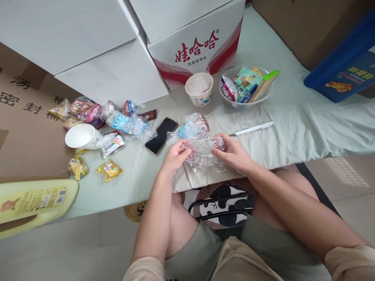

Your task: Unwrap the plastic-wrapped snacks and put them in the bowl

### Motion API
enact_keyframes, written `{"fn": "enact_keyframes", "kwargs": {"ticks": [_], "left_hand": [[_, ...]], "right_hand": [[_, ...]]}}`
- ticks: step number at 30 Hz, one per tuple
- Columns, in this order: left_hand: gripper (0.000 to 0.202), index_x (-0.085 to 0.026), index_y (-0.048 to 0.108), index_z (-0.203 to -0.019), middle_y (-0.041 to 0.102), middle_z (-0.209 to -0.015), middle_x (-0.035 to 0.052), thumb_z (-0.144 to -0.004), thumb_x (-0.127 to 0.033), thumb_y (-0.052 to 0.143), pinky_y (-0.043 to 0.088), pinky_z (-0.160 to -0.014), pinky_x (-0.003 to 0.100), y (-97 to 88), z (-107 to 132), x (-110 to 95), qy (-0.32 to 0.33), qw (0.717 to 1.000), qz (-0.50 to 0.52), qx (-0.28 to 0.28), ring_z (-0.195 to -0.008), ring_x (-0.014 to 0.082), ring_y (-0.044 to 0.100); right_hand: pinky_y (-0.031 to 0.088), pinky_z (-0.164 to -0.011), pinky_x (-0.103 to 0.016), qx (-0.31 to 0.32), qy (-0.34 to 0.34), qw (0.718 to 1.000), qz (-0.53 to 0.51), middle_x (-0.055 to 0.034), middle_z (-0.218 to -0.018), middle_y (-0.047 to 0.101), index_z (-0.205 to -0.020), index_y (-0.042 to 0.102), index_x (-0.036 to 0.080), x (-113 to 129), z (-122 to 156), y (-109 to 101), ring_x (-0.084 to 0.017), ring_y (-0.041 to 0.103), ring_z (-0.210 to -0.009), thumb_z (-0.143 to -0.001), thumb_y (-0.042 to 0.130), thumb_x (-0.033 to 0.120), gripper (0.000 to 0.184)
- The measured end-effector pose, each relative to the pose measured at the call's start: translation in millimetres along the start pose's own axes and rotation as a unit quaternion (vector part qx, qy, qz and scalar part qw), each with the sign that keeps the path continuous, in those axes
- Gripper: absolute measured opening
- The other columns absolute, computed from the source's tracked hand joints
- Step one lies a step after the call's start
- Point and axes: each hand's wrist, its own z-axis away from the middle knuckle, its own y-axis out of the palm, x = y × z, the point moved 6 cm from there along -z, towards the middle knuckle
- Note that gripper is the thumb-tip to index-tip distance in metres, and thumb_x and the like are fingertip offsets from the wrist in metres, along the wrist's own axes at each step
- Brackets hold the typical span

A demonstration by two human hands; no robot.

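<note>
A clear plastic bag (202,154) is stretched between my two hands at the front edge of the cloth-covered table. Its left side is pinched by my left hand (176,157), thumb against fingers. On the other side my right hand (231,153) is closed on the bag in the same way. Just behind it lies a blue-labelled snack packet (191,127) in clear wrap. A white-handled knife or pen-like tool (253,128) rests by my right fingers, its left end partly hidden. Left of the snack packet is a black phone (161,135).
A paper cup (199,89) holding crumpled clear plastic and a clear bowl (247,103) of packets and sticks stand behind. Wrapped snacks (129,124) and a tipped cup (82,136) crowd the left. White boxes (99,70) line the back; a blue container (341,66) stands right.
</note>
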Motion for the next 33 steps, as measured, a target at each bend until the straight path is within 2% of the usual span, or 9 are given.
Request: {"fn": "enact_keyframes", "kwargs": {"ticks": [7,12,25,33], "left_hand": [[0.032,-0.018,0.063,-0.100,0.072,-0.092,0.0024,-0.073,-0.029,0.076,0.051,-0.079,0.030,4.0,1.8,-1.3,0.002,0.998,-0.058,0.022,-0.082,0.0171,0.066],[0.030,-0.019,0.062,-0.100,0.071,-0.091,0.0016,-0.074,-0.029,0.074,0.051,-0.078,0.030,5.3,1.5,-1.1,0.001,0.998,-0.054,0.035,-0.081,0.0167,0.066],[0.032,-0.017,0.062,-0.100,0.069,-0.089,0.0016,-0.073,-0.027,0.075,0.047,-0.075,0.028,3.3,1.3,0.6,-0.005,0.998,-0.052,0.020,-0.078,0.0147,0.062],[0.030,-0.018,0.062,-0.100,0.069,-0.089,0.0015,-0.075,-0.029,0.074,0.047,-0.075,0.028,5.0,1.5,-0.5,-0.009,0.998,-0.055,0.031,-0.078,0.0151,0.062]], "right_hand": [[0.046,-0.070,-0.034,0.001,0.007,1.000,0.018,-0.0022,-0.085,0.064,-0.103,0.060,0.020,0.2,0.5,1.3,-0.019,0.059,-0.075,-0.077,0.061,0.035,0.031],[0.046,-0.069,-0.034,0.004,0.007,1.000,0.020,-0.0023,-0.083,0.065,-0.101,0.060,0.021,-0.5,0.6,3.2,-0.020,0.059,-0.075,-0.076,0.060,0.035,0.028],[0.045,-0.068,-0.033,0.005,0.010,0.999,0.034,-0.0014,-0.079,0.062,-0.100,0.059,0.020,-0.4,0.9,3.1,-0.019,0.057,-0.072,-0.076,0.058,0.037,0.029],[0.045,-0.070,-0.034,0.005,0.010,0.999,0.036,-0.0015,-0.082,0.063,-0.100,0.060,0.021,-0.7,1.3,3.0,-0.019,0.058,-0.074,-0.077,0.058,0.035,0.027]]}}
